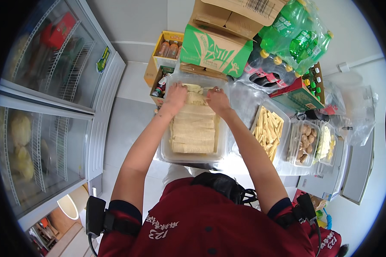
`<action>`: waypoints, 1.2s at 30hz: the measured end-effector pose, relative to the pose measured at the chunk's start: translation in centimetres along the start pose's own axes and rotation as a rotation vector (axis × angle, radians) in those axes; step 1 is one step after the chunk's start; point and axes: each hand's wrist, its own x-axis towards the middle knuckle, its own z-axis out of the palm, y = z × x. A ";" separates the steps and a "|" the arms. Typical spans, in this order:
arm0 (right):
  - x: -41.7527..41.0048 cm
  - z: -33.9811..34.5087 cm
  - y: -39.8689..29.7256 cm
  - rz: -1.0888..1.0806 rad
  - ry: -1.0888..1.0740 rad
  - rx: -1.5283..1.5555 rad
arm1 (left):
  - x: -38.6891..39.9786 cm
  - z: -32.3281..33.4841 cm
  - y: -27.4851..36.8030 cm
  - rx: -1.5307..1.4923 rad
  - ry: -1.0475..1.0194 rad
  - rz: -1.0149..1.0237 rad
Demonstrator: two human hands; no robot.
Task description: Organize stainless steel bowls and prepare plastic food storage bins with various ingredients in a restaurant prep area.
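A clear plastic tub [195, 158] stands before me on a metal table, with overlapping pale sheets that look like tofu skin [193, 128] laid in a row inside it. At the tub's far end, my left hand [177, 95] has its fingers curled over the left edge of the farthest sheets. Opposite it, my right hand [218, 100] pinches the right edge of the same sheets. A crumpled, looser piece lies between the two hands. My fingertips are partly hidden against the food.
To the right are tubs of bean curd sticks [267, 131], brown mushrooms [306, 143] and a pale shredded food [323, 143]. Behind stand a green carton [212, 48], packs of green bottles [296, 35] and a bottle crate [300, 93]. A glass-door fridge [106, 83] is at left.
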 end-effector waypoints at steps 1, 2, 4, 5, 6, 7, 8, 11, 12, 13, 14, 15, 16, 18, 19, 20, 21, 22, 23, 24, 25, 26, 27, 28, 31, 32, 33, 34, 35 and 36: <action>-0.1 -0.4 0.2 -0.056 -0.027 -0.009 | 0.0 0.1 -0.4 -0.147 0.001 -0.022; -0.5 -0.6 0.3 -0.054 -0.028 -0.007 | -0.2 0.2 -0.7 -0.294 0.002 -0.046; -1.3 -1.1 0.9 -0.212 0.091 -0.170 | -0.4 -0.6 -0.6 -0.328 -0.034 0.000; -1.6 -1.2 1.0 -0.203 0.088 -0.169 | -0.5 -1.0 -0.5 -0.359 -0.065 0.040; -1.9 -1.3 1.0 -0.266 0.106 -0.253 | -0.6 -0.9 -0.2 -0.359 -0.067 0.038; -2.2 -1.4 0.8 -0.329 0.125 -0.336 | -0.7 -0.7 0.3 -0.267 -0.085 0.004; -2.6 -1.5 0.6 -0.330 0.124 -0.335 | -0.9 -0.6 0.7 -0.176 -0.103 -0.029; -3.7 -1.2 0.1 -0.338 -0.029 -0.399 | -1.7 0.4 1.1 -0.089 -0.007 0.004; -4.0 -1.1 0.0 -0.303 -0.036 -0.393 | -1.9 0.3 1.2 -0.088 -0.007 0.008; -4.3 -1.0 -0.1 -0.269 -0.043 -0.386 | -2.1 0.3 1.1 -0.074 -0.006 -0.022; -4.5 -1.0 -0.2 -0.266 -0.042 -0.386 | -2.3 0.2 1.1 -0.061 -0.003 -0.052; -4.7 -0.9 -0.3 -0.315 0.053 -0.342 | -2.5 0.2 1.1 -0.061 -0.003 -0.048; -5.0 -0.7 -0.5 -0.365 0.148 -0.297 | -2.7 0.1 1.1 -0.051 0.070 -0.004; -5.5 -0.3 -0.9 -0.367 0.112 -0.229 | -3.3 0.1 1.4 -0.042 0.146 0.043; -5.7 0.0 -1.1 -0.372 0.076 -0.160 | -3.7 0.1 1.8 -0.049 0.195 0.116; -5.9 0.2 -1.1 -0.371 0.078 -0.161 | -4.0 0.1 2.1 -0.056 0.243 0.189; -6.3 0.4 -1.4 -0.330 0.046 -0.093 | -4.5 0.3 2.2 -0.056 0.242 0.191; -6.5 0.6 -1.6 -0.289 0.015 -0.025 | -5.0 0.5 2.4 -0.096 0.189 0.125; -6.6 0.8 -1.7 -0.286 0.014 -0.024 | -5.2 0.6 2.5 -0.136 0.136 0.060; -6.6 1.0 -1.7 -0.257 0.020 0.008 | -5.1 0.3 2.4 -0.137 0.135 0.061; -6.7 1.1 -1.7 -0.227 0.026 0.040 | -4.7 0.0 2.3 -0.164 0.087 -0.001; -6.7 1.2 -1.6 -0.224 0.026 0.040 | -4.2 -0.3 2.2 -0.191 0.040 -0.062; -6.5 1.3 -1.7 -0.242 0.033 0.036 | -3.4 -0.7 1.6 -0.189 0.041 -0.065; -6.5 1.3 -1.8 -0.261 0.038 0.033 | -2.4 -1.2 1.0 -0.159 -0.112 -0.100; -6.5 1.3 -1.7 -0.287 0.037 0.018 | -1.8 -1.8 1.0 -0.041 -0.126 -0.030; -6.5 1.2 -1.6 -0.285 0.040 0.018 | -1.7 -2.0 1.2 0.048 0.011 0.070; -6.6 1.1 -1.5 -0.265 0.004 -0.001 | -1.7 -2.3 2.0 0.049 0.008 0.080; -6.7 1.1 -1.4 -0.244 -0.032 -0.018 | -1.9 -2.5 3.0 -0.024 -0.181 0.121; -6.7 1.0 -1.2 -0.233 -0.029 -0.015 | -2.4 -2.6 3.8 -0.095 -0.372 0.162; -6.5 0.6 -1.4 -0.228 -0.070 -0.046 | -3.8 -1.6 3.9 -0.088 -0.375 0.164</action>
